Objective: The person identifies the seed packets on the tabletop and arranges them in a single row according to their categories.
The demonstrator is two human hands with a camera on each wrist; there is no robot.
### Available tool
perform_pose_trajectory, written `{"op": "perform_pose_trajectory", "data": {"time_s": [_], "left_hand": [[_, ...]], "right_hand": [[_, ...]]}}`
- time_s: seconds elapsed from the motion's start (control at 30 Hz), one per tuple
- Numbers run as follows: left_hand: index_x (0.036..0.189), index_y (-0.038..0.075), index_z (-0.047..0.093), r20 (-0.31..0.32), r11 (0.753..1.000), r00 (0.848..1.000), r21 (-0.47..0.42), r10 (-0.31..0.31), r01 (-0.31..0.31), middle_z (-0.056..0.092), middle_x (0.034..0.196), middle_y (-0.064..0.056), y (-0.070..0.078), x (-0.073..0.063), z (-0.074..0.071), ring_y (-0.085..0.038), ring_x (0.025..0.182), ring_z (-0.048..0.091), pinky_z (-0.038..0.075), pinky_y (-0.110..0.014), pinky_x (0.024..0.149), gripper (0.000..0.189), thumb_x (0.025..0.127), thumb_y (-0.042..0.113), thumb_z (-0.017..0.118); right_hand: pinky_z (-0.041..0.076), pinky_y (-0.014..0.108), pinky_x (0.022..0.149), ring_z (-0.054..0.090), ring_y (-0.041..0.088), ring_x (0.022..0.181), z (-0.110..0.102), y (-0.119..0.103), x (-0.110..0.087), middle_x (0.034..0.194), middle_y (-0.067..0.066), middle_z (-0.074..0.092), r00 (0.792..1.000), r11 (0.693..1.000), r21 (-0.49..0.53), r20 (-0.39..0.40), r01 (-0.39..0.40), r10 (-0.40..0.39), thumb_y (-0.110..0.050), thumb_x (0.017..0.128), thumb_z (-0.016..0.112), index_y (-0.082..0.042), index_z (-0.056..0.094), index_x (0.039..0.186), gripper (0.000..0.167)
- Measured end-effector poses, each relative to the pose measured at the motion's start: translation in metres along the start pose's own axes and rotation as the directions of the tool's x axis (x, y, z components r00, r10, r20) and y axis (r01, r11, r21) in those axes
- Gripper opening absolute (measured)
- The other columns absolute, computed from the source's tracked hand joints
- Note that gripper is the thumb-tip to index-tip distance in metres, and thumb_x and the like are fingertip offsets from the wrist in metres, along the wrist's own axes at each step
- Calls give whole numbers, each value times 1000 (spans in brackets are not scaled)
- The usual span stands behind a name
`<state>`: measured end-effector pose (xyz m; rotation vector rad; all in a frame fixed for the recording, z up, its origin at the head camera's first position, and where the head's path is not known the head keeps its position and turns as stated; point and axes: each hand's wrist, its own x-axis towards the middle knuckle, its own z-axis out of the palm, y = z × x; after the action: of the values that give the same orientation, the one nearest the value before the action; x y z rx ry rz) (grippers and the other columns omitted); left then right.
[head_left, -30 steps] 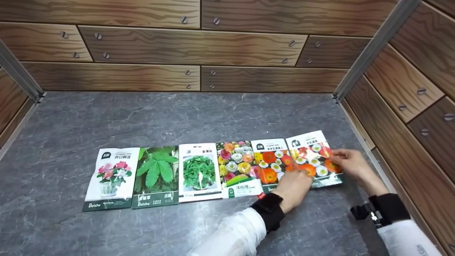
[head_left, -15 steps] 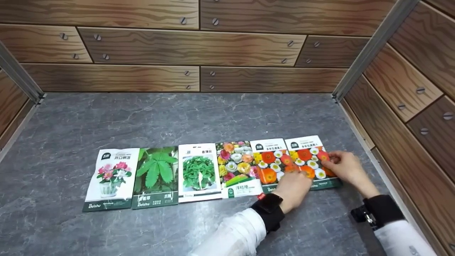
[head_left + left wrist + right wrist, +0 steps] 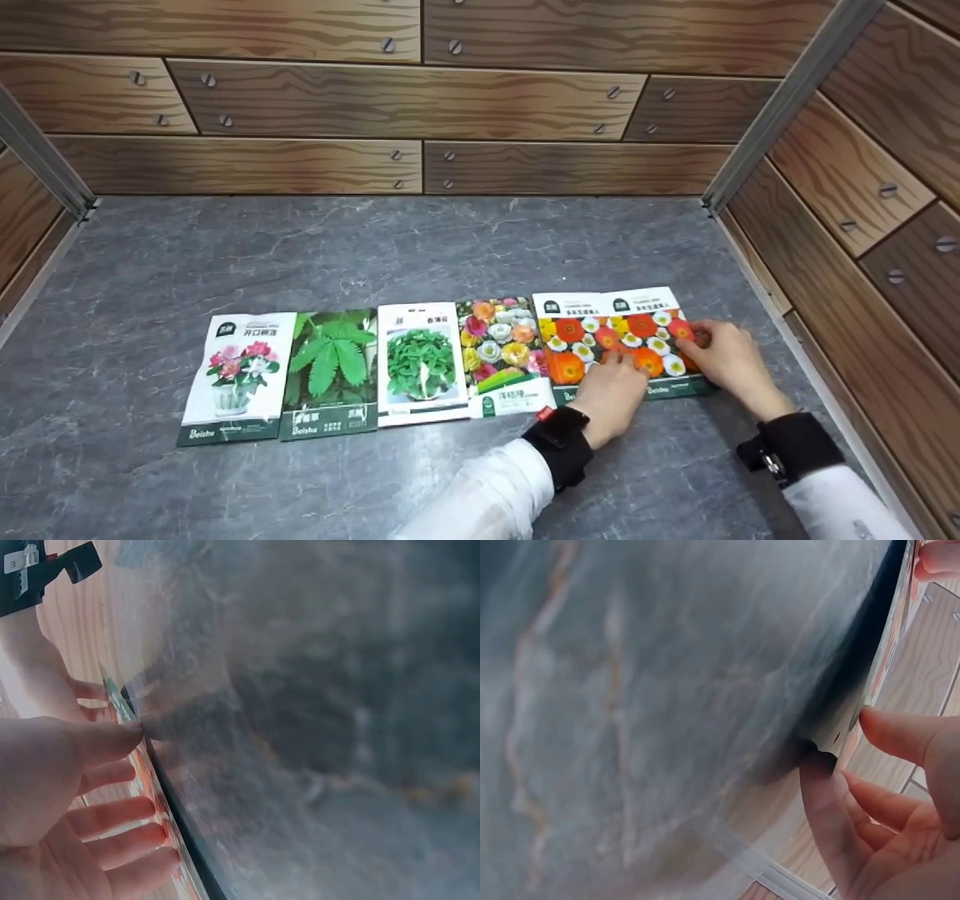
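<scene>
Six seed packets lie in a row in the head view. My right hand (image 3: 735,365) pinches the right edge of the rightmost poppy seed packet (image 3: 643,327) between thumb and fingers. Its thumb (image 3: 900,736) is on the printed face in the right wrist view, with a finger (image 3: 821,799) at the edge. My left hand (image 3: 611,397) rests extended fingertips where that packet meets the neighbouring poppy seed packet (image 3: 568,330); both show orange and white blooms. From the left wrist, the fingers (image 3: 124,844) reach onto the printed faces, the thumb near the lower edge.
Leftward along the row are a mixed-flower packet (image 3: 502,352), a white herb packet (image 3: 420,364), a green leaf packet (image 3: 330,375) and a potted-flower packet (image 3: 236,379). The grey marbled table (image 3: 405,247) meets wood-patterned walls (image 3: 405,97) behind and at the sides.
The rightmost packet, tilted and raised earlier, has straightened, flattened and shifted slightly left over its neighbour's edge. My right hand moved left with it; my left hand slid slightly down and left.
</scene>
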<state>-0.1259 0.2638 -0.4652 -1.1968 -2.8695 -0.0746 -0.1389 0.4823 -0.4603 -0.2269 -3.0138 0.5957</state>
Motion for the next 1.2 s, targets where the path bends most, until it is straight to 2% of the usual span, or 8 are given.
{"op": "perform_pose_trajectory", "data": {"time_s": [0.2,0.37,0.5,0.8,0.93,1.03,1.1,1.2], "left_hand": [[116,27,76,-20,1000,1000,-3,5,-5,72,120,6,0,0,2,-11,110,64,61,-23,77,21,96,24,75],[116,29,77,-28,1000,1000,-9,6,-6,72,121,6,1,-1,3,-10,112,63,62,-24,77,22,94,24,77],[117,27,76,-25,999,1000,-33,-10,9,71,121,5,1,1,4,-10,111,64,62,-24,76,25,92,24,80],[116,27,76,-52,999,998,-18,-39,38,72,117,6,-3,2,6,-10,108,64,61,-23,74,23,93,25,78],[121,29,74,-52,998,998,-52,-36,33,70,126,5,-7,-1,1,-12,114,65,61,-24,76,23,98,31,73],[130,28,70,-53,995,998,-97,-30,25,66,140,4,-15,-6,-4,-13,125,64,63,-25,83,30,102,40,67],[138,27,65,-60,991,998,-132,-31,23,61,151,1,-21,-12,-6,-16,135,60,63,-27,93,41,102,45,66],[151,24,54,-74,978,996,-209,-44,27,51,162,-3,-34,-26,-9,-23,148,53,58,-38,110,56,102,47,64]], "right_hand": [[56,56,75,72,48,91,1,-4,-1,103,33,75,1000,999,-29,0,-26,26,-24,98,71,14,68,124,46],[56,63,76,71,53,94,1,-4,-2,109,37,74,999,996,-80,4,-34,34,-23,97,70,14,69,121,43],[56,64,75,71,54,93,2,-6,-2,110,39,72,999,995,-98,9,-35,36,-19,97,69,15,69,119,41],[55,62,73,71,52,90,6,-8,3,107,38,72,1000,995,-99,-2,-10,10,-16,97,68,15,69,118,38],[56,64,76,71,54,93,5,-8,1,109,38,72,1000,996,-86,-30,-2,-1,-22,99,67,14,70,118,40],[55,66,79,70,55,97,4,-12,-3,113,38,71,998,997,-82,-57,2,-7,-29,102,66,12,69,123,47],[55,69,84,67,56,105,4,-18,-7,120,38,68,997,997,-75,-70,17,-22,-34,102,66,10,67,129,52],[51,73,97,61,57,119,5,-30,-14,133,38,63,996,998,-40,-67,56,-59,-38,104,65,8,60,140,59]]}}
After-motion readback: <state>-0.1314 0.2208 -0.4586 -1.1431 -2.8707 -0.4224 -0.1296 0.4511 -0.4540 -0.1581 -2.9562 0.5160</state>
